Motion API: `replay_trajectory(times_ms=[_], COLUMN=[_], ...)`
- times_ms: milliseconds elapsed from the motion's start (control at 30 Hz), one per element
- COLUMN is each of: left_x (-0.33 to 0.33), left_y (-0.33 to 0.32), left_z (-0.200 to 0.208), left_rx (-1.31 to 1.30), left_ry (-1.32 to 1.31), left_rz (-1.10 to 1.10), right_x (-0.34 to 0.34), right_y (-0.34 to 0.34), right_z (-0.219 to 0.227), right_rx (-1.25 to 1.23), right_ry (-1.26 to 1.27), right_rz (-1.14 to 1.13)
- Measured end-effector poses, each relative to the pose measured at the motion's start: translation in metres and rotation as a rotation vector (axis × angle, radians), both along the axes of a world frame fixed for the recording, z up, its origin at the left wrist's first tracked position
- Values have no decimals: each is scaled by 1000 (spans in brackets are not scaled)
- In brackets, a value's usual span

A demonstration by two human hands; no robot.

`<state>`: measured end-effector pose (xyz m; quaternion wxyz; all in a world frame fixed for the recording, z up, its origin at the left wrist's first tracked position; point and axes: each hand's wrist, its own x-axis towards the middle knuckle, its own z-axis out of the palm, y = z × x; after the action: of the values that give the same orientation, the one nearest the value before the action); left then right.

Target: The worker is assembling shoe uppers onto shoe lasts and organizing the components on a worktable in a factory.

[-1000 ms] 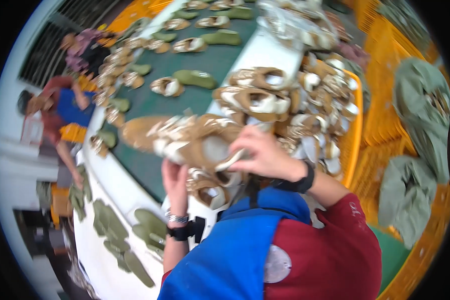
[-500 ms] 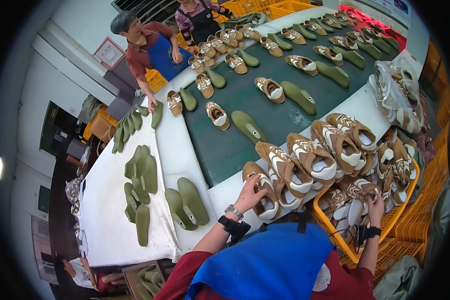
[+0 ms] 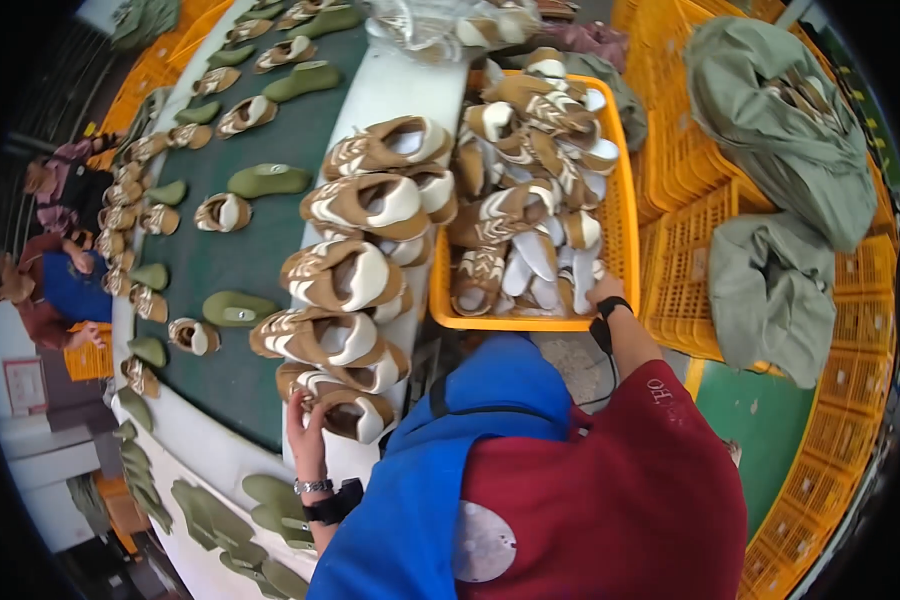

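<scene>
My left hand (image 3: 308, 432) is at the toe of the nearest brown-and-white sneaker (image 3: 355, 412), its fingers spread against it. This shoe ends a row of sneakers (image 3: 342, 272), some stacked, along the table's white edge. Over the near right corner of an orange crate (image 3: 625, 215), my right hand (image 3: 607, 290) has its fingers curled. They are beside a pale sole (image 3: 583, 280), and what they grip is hidden. More sneakers (image 3: 500, 212) fill the crate in a jumble, several with white soles turned up.
Green shoe lasts (image 3: 268, 180) and single sneakers stand on the dark green surface (image 3: 240, 380). More lasts (image 3: 210, 515) lie on the white table. Stacked orange crates (image 3: 675, 130) with grey-green cloths (image 3: 770, 290) are at right. A co-worker in a blue apron (image 3: 65, 285) is across the table.
My view has swung right toward the crate. My right hand has gone from a sneaker in the crate to its near right corner. My left hand stays by the nearest sneaker.
</scene>
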<state>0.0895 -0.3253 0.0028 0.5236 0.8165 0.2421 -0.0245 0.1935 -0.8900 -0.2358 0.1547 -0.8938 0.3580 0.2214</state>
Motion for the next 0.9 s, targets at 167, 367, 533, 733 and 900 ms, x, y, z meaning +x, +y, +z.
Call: replay_trajectory(times_ms=[167,367,533,733,900], left_x=[2,16,46,56,6], left_y=[7,-26,-71,-96,-61], left_z=[10,66,89,111,108], left_rx=[-69,65,-119,-702,-848], left_ry=[-93,-233,-296,-319,-508], left_rz=[94,157,-190,41,181], right_x=[1,-15,5,9,13], right_y=[-40,-9,63,178,229], right_z=[45,223,313,373,357], right_rx=[877,1405,1533,1342,1397], right_ry=[-157,-329,-490,-500,-371], right_rz=[-266,-149,401,1173,1313])
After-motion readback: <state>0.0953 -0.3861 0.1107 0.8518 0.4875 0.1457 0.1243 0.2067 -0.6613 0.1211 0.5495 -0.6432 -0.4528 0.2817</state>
